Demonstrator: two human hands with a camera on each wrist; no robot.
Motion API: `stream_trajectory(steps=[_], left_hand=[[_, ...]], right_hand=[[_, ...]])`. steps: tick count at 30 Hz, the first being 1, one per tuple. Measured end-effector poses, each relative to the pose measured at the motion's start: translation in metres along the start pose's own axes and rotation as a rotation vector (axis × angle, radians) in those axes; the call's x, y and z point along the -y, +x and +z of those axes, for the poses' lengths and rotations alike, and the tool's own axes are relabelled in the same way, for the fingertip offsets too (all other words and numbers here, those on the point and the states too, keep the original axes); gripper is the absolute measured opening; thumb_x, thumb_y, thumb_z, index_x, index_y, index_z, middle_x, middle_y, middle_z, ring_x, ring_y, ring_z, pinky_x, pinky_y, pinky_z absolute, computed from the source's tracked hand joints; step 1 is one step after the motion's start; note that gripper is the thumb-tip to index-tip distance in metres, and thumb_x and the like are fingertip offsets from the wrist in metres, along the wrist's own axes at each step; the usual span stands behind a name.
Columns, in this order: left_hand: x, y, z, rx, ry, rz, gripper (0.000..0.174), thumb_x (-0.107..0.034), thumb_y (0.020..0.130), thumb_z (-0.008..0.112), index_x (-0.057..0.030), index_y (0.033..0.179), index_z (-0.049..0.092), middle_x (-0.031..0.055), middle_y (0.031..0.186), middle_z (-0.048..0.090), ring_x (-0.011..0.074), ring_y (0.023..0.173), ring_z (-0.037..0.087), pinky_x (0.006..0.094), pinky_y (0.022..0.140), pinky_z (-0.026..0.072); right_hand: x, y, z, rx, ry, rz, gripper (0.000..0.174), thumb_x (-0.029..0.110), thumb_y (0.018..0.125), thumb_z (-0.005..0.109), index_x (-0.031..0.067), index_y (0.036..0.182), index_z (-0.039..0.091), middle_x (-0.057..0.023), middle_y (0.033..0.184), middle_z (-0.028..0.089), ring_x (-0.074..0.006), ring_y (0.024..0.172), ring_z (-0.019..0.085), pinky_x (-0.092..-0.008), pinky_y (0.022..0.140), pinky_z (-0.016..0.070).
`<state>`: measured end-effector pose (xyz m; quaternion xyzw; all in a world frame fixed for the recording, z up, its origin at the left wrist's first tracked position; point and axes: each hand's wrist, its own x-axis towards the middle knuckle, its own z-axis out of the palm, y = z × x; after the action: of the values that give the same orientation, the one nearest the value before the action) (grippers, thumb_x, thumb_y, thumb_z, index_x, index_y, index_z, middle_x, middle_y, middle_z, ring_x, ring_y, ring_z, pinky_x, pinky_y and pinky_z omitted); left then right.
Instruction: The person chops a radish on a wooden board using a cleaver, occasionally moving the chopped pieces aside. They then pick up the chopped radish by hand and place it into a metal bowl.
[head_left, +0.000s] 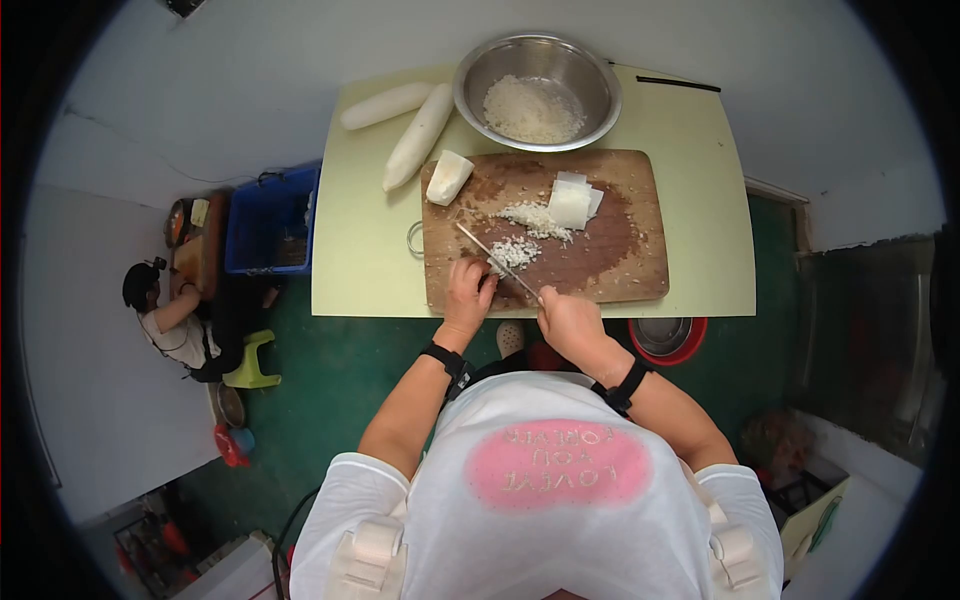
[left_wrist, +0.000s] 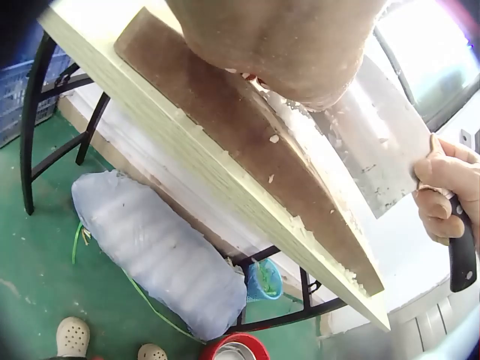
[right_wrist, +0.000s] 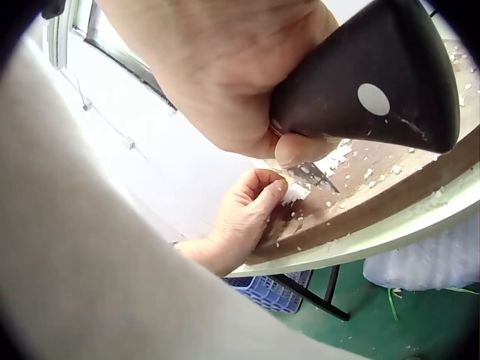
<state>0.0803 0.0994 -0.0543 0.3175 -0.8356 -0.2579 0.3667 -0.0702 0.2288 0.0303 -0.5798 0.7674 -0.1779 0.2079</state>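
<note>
My right hand (head_left: 572, 318) grips the black handle (right_wrist: 360, 82) of a kitchen cleaver. Its broad steel blade (left_wrist: 382, 142) slants across the wooden cutting board (head_left: 635, 270), edge down. Left of the blade, my left hand (head_left: 466, 295) rests at the board's front with bent fingers, thumb and fingertips pinching white radish pieces largely hidden under them. Finely chopped radish (head_left: 516, 252) lies just right of the blade. Behind it are more chopped bits (head_left: 535, 217) and a stack of thin radish slices (head_left: 572, 202). A cut radish chunk (head_left: 449, 178) sits at the board's back left corner.
Two whole white radishes (head_left: 418, 138) lie at the table's back left. Beside them stands a steel bowl (head_left: 465, 100) holding chopped radish. A metal ring (head_left: 413, 238) is left of the board. Another person (head_left: 180, 330) sits at the far left near a blue crate (head_left: 240, 235).
</note>
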Motion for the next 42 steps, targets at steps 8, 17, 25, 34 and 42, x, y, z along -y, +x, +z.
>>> stream_trajectory(steps=[8, 17, 25, 34, 42], left_hand=[[0.008, 0.001, 0.007, 0.019, 0.16, 0.066, 0.016, -0.002, 0.072, 0.066, -0.0021, 0.087, 0.059, 0.0132, 0.088, 0.058, 0.0344, 0.084, 0.053, 0.0432, 0.076, 0.0441], [0.004, 0.003, -0.003, 0.001, 0.05, 0.033, 0.015, -0.002, 0.072, 0.067, -0.0026, 0.084, 0.059, 0.0127, 0.089, 0.059, 0.033, 0.086, 0.055, 0.0398, 0.075, 0.0456], [0.006, 0.001, -0.002, 0.03, 0.14, 0.064, 0.016, -0.001, 0.071, 0.067, -0.0031, 0.086, 0.06, 0.0127, 0.091, 0.058, 0.0337, 0.086, 0.054, 0.043, 0.077, 0.0443], [0.006, -0.005, -0.009, 0.013, 0.05, 0.032, 0.015, -0.001, 0.072, 0.068, -0.0033, 0.084, 0.06, 0.0124, 0.089, 0.058, 0.0332, 0.085, 0.054, 0.041, 0.077, 0.0452], [0.007, -0.005, -0.006, 0.064, 0.176, 0.031, 0.014, -0.001, 0.07, 0.068, -0.0029, 0.083, 0.061, 0.012, 0.091, 0.059, 0.0333, 0.087, 0.054, 0.0411, 0.078, 0.0448]], right_hand=[[-0.003, 0.011, 0.021, -0.001, -0.004, -0.027, 0.008, 0.011, 0.082, 0.056, 0.0034, 0.083, 0.054, -0.0192, 0.064, 0.062, -0.0378, 0.062, 0.063, -0.0478, 0.056, 0.0492], [0.003, 0.007, -0.002, 0.004, -0.029, -0.023, 0.009, 0.011, 0.083, 0.056, 0.0032, 0.083, 0.053, -0.0191, 0.062, 0.061, -0.0382, 0.062, 0.063, -0.0485, 0.056, 0.049], [0.0, 0.01, 0.023, 0.048, 0.001, -0.027, 0.009, 0.012, 0.084, 0.055, 0.0033, 0.082, 0.053, -0.0201, 0.064, 0.061, -0.0391, 0.062, 0.062, -0.0496, 0.056, 0.0483], [0.01, 0.011, 0.003, 0.04, -0.012, -0.019, 0.01, 0.013, 0.084, 0.055, 0.0036, 0.082, 0.054, -0.02, 0.065, 0.062, -0.0382, 0.063, 0.064, -0.0484, 0.058, 0.0495], [0.007, 0.019, 0.021, 0.041, -0.008, -0.045, 0.01, 0.012, 0.084, 0.055, 0.0024, 0.082, 0.053, -0.0203, 0.063, 0.061, -0.0382, 0.063, 0.064, -0.0481, 0.057, 0.0495]])
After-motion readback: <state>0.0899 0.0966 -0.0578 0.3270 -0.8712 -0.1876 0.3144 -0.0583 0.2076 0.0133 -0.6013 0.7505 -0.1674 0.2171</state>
